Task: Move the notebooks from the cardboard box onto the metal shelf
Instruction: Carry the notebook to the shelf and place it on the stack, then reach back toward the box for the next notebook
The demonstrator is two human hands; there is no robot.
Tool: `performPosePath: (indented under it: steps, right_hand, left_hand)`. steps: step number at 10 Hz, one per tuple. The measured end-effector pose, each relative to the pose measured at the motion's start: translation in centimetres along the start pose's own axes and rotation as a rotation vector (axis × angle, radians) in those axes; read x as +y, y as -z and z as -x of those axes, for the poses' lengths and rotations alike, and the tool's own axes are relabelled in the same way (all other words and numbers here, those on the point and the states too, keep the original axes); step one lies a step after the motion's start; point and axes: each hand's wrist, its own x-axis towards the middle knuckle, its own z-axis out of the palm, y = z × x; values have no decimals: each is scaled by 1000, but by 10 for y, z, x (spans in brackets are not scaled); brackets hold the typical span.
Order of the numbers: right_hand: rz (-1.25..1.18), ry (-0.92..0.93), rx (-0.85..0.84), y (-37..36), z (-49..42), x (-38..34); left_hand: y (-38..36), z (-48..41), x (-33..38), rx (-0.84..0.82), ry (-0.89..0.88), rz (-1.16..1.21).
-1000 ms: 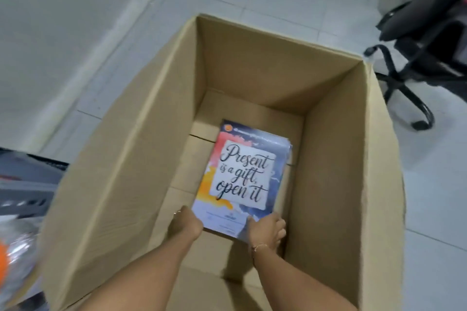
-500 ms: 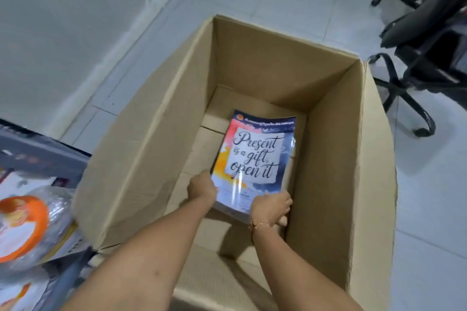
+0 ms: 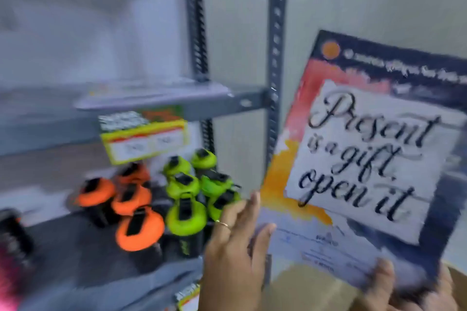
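Observation:
A stack of notebooks (image 3: 366, 159) with the cover text "Present is a gift, open it" is held up at the right, tilted, in front of the pale wall. My right hand (image 3: 404, 288) grips its lower right corner from below. My left hand (image 3: 235, 247) is at the lower left edge with its thumb on the cover and its fingers spread along the side. The grey metal shelf (image 3: 177, 101) stands to the left, and its front upright post (image 3: 274, 58) is just left of the notebooks. A brown part of the cardboard box (image 3: 316, 285) shows under the notebooks.
On the lower shelf level stand several bottles with orange lids (image 3: 139, 230) and green lids (image 3: 185, 214). A yellow price label (image 3: 144, 141) hangs from the upper shelf edge. A dark and pink object (image 3: 12, 247) sits at the far left. The frame is blurred.
The notebooks have been lifted out of the cardboard box in both hands. The view has swung up from the box to the metal shelf.

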Motion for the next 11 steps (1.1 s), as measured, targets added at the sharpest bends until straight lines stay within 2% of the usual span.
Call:
performPosePath:
  steps: [1,2,3,4,5,6,7,8,9,10,11]
  right_hand:
    - [-370,110,-252,-41,21,-46]
    - [-382,495,-241,-141,52,-248]
    - [-316,559,-149,-144,43,-299]
    - [-123,630,-360,-188,19,-353]
    - [152,595,-492,-207,-3,-371]
    - [562,498,-708,-216,-15,-387]
    - [610,464,-771,-218,-17,-384]
    - [313,680,-601,-204,-21,-352]
    - [-57,828,-280,-169,-17,-308]
    - [-181,748,30,-111,-15,-189]
    - [-15,363,0,-77,-14,-86]
  left_hand:
    - [57,-30,-2,176,-20,-52]
    - [137,-77,-17,354,24,-324]
    - [161,-107,-13,314,131,-430]
    - [182,-165,-23,157,303,-640]
    - [179,-188,-30,34,348,-712]
    - [168,-195,-36,-72,440,-810]
    - [166,-195,-29,-92,469,-881]
    - [154,-188,-23,19,297,-1092]
    - [121,-176,-17,239,-68,-1088]
    - [13,-119,-3,64,-506,-742]
    - [-75,-56,5,-321,-583,-453]
